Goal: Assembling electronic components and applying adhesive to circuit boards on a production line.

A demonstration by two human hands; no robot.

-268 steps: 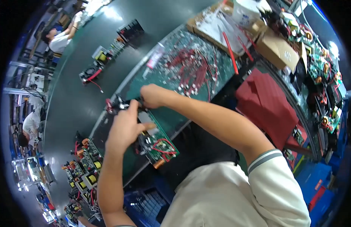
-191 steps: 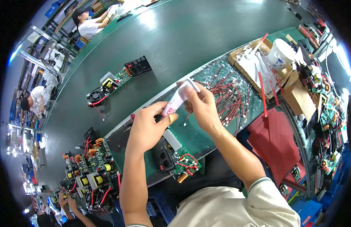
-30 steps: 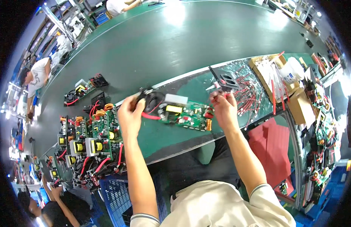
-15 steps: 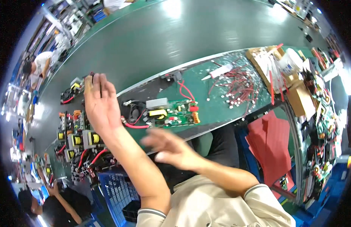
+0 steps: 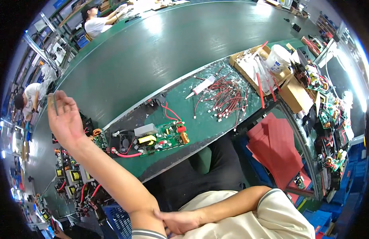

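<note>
Seemingly paused, away from the board (image 5: 164, 137).
Holding left hand (image 5: 66, 121) up, open, empty; touching elbow (image 5: 144, 215) with right hand (image 5: 183, 221), unclear if gripping. Probably calls for reaching back.

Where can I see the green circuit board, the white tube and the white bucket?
Green circuit board (image 5: 162, 139): head view, middle of its component-covered face.
White tube (image 5: 204, 85): head view, middle of its body.
White bucket (image 5: 277, 59): head view, its side wall.
</note>
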